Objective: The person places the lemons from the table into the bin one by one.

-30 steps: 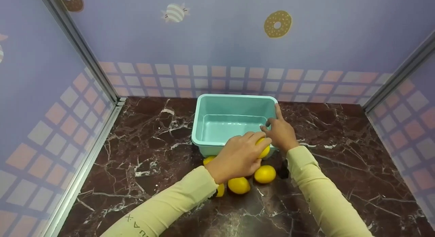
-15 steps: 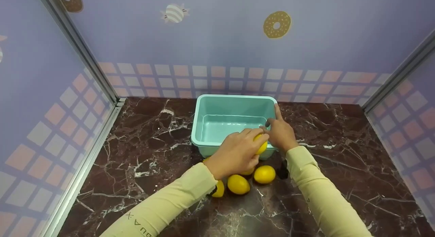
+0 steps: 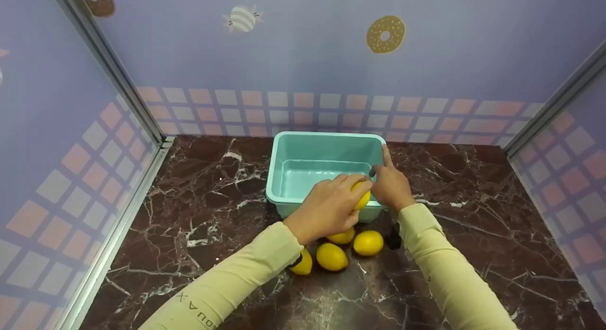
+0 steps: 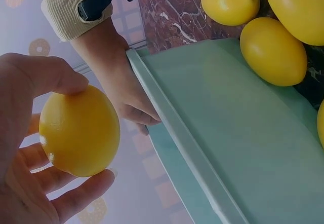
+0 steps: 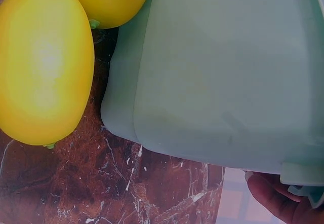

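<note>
My left hand (image 3: pixel 326 207) grips a yellow lemon (image 3: pixel 362 199) above the front rim of a light green plastic basin (image 3: pixel 329 147). In the left wrist view, thumb and fingers wrap round the held lemon (image 4: pixel 80 131), which is outside the basin wall. My right hand (image 3: pixel 393 185) holds the basin's right rim, thumb on the inner side and index finger stretched along the edge. The right wrist view shows its fingers (image 5: pixel 271 196) under the rim. Several lemons (image 3: pixel 332 257) lie on the tabletop in front of the basin, one partly behind my left wrist.
The dark red marbled tabletop (image 3: pixel 227 282) runs back to a purple wall (image 3: pixel 303 60) printed with sweets and pink and white squares. Side panels with metal frame strips (image 3: pixel 113 240) bound it. The basin stands near the back wall.
My left hand has shifted slightly left and up with the lemon, uncovering more of the lemons beneath. The right hand and basin stay put.
</note>
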Demonstrator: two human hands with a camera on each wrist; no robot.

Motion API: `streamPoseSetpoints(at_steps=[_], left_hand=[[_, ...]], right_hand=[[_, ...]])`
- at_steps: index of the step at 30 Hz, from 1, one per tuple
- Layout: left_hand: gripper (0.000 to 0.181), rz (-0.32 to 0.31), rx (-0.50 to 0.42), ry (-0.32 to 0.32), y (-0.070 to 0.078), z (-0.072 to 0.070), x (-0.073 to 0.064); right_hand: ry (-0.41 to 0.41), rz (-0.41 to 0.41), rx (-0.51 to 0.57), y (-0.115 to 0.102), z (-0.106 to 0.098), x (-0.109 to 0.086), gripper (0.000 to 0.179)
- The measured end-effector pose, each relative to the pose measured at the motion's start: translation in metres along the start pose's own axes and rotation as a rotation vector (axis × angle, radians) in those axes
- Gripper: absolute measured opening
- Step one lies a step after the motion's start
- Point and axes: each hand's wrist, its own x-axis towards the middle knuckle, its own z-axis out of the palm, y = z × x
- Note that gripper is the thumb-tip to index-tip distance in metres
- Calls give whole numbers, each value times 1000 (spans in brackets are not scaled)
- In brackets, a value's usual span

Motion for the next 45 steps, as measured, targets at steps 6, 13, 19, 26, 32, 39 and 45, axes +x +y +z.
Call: streamPoseSetpoints(at_steps=[6, 13, 19, 26, 32, 39, 45], left_hand=[[52, -6, -10, 17, -2, 1, 2], [48, -8, -16, 31, -5, 2, 3], [46, -11, -7, 20, -5, 0, 4], [45, -17, -7, 16, -6, 0, 5], [44, -24, -2, 13, -8, 0, 6], [43, -33, 2, 15, -10, 1, 9], [44, -41, -19, 0, -15, 1, 11]], right_hand=[[-6, 4, 25, 0, 0, -1, 29], [3, 8, 38, 0, 0, -1, 32], [8, -5, 34, 0, 1, 0, 33], [8, -44, 0, 2, 2, 1, 30], [-4, -36, -6, 2, 2, 2, 31], [-17, -27, 11, 0, 1, 0, 31], [0, -53, 5, 1, 2, 0, 34]])
